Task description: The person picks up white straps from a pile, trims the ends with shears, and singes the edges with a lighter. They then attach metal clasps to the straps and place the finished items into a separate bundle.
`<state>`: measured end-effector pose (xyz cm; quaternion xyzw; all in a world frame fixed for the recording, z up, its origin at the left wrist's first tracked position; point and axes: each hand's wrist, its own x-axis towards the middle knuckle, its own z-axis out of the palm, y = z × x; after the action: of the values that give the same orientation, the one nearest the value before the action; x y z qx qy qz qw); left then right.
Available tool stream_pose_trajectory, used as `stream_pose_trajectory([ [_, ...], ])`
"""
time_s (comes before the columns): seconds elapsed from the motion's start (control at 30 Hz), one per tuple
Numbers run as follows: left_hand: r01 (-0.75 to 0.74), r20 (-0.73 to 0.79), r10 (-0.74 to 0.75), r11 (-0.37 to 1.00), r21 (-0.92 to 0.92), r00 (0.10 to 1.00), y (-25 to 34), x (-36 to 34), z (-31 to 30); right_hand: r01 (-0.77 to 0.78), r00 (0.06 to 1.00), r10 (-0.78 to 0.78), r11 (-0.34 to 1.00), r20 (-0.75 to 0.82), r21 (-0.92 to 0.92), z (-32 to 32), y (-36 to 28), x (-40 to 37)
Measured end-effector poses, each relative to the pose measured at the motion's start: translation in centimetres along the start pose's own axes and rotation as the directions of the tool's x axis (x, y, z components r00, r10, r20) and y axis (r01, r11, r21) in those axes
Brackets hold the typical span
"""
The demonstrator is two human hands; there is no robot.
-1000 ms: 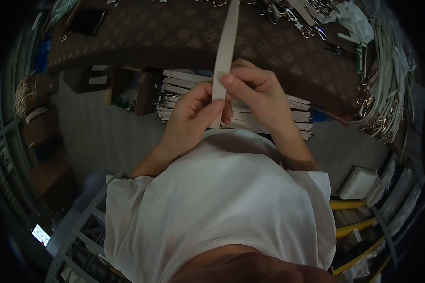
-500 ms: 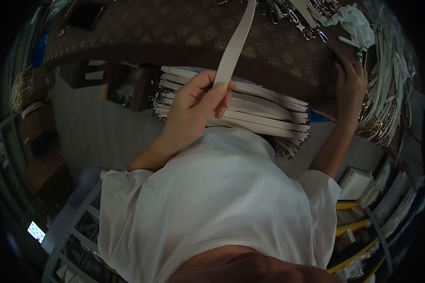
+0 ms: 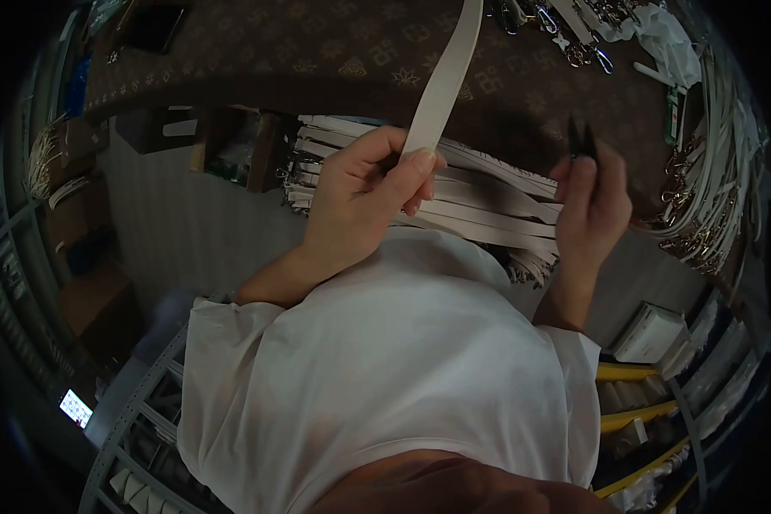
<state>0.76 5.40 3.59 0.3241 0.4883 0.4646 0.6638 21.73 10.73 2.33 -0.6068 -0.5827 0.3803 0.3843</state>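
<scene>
My left hand (image 3: pixel 364 184) pinches the end of a pale flat strap (image 3: pixel 445 86) between thumb and fingers; the strap runs up over the brown patterned cloth and out of the top of the view. My right hand (image 3: pixel 593 197), slightly blurred, is closed round a small dark tool with two pointed tips (image 3: pixel 582 141), which point up. The tool is apart from the strap. Below and behind both hands lies a thick stack of similar pale straps (image 3: pixel 480 210), partly covered by my left hand.
Metal clasps (image 3: pixel 574 51) and crumpled white plastic (image 3: pixel 666 43) lie at the table's (image 3: pixel 317 64) back right. Pale cords with metal hooks (image 3: pixel 715 188) hang at the right. A dark flat object (image 3: pixel 156 28) is at the upper left. Shelves (image 3: pixel 638 420) stand lower right.
My right hand has moved left from the table's right side and now shows the dark pointed tool in it. My left hand and the strap have shifted slightly right in view.
</scene>
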Motion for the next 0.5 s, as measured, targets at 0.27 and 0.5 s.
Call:
stream_pose_trajectory([
  [0.27,0.062,-0.024,-0.063,0.998,-0.016,0.998,0.4,-0.3,0.6,0.56,0.827,-0.538,0.815,0.16,-0.153,3.3,-1.1,-2.3],
  [0.5,0.043,-0.057,-0.043,0.999,-0.006,0.997,0.2,-0.4,0.6,0.632,0.775,-0.611,0.747,0.163,-0.204,3.7,-0.9,-2.1],
])
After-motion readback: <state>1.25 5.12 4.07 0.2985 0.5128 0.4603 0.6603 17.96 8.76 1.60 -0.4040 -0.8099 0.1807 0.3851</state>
